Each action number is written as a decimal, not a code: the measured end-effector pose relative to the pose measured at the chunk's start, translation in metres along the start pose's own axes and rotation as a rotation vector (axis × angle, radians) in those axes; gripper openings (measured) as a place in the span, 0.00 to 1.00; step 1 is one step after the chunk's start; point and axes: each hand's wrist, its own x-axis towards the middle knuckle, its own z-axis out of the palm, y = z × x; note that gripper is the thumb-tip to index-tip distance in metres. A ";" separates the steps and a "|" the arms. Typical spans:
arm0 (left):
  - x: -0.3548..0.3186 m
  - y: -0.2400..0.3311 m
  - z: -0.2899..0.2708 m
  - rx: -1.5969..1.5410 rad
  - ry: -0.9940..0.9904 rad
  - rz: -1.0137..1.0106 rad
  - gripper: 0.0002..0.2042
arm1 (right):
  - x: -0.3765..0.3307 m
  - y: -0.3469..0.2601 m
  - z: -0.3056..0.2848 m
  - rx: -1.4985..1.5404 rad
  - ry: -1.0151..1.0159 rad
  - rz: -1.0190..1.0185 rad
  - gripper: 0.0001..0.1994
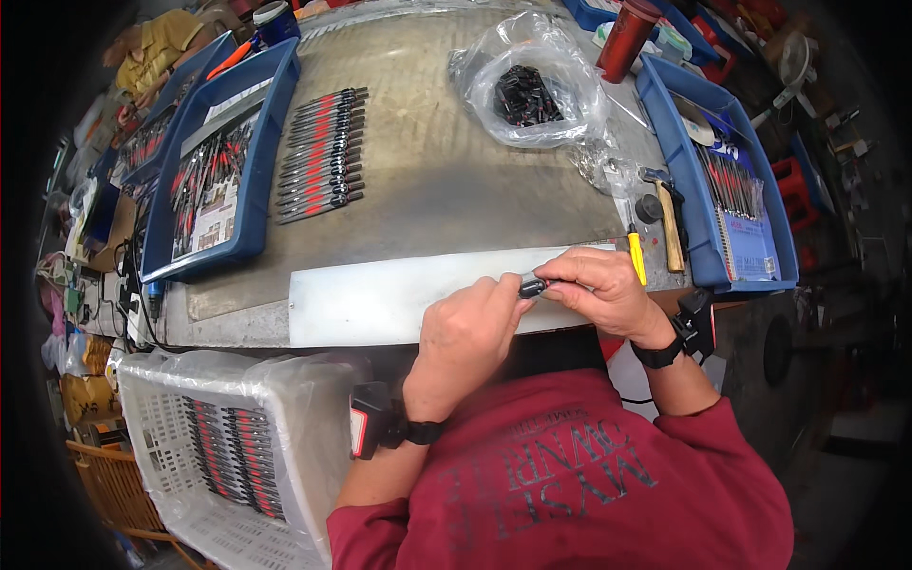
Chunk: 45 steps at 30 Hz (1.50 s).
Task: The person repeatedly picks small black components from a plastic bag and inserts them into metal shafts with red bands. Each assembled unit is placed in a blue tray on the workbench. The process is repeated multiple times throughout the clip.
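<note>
Both hands meet over the right part of a white board (pixel 370 304) at the bench's near edge. My left hand (pixel 467 328) is closed, pinching one side of a small black piece with a grey, shiny end (pixel 532 286). From the other side my right hand (pixel 603 290) pinches it too, and the fingers hide much of it. Beyond the board, to the left, lies a neat row of black-and-red pen-shaped tools (pixel 323 157). Farther back, a clear plastic bag (pixel 470 90) stands open, with many small black parts (pixel 525 97) inside.
Blue trays with similar tools stand left (pixel 255 204) and right (pixel 698 218). A hammer (pixel 673 228) and a yellow-handled tool (pixel 636 256) lie right of the board. A plastic-lined white basket (pixel 275 380) with stacked tools sits lower left. Another person (pixel 171 43) is at far left.
</note>
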 end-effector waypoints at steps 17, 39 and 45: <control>0.001 0.006 0.004 0.064 0.061 0.015 0.09 | 0.005 0.007 -0.007 0.020 -0.026 -0.029 0.06; 0.002 0.000 0.007 0.059 0.026 0.007 0.13 | 0.001 0.014 -0.003 0.030 -0.056 -0.001 0.10; 0.003 -0.002 0.008 0.070 0.022 -0.024 0.09 | -0.001 0.018 -0.012 0.043 -0.084 0.098 0.17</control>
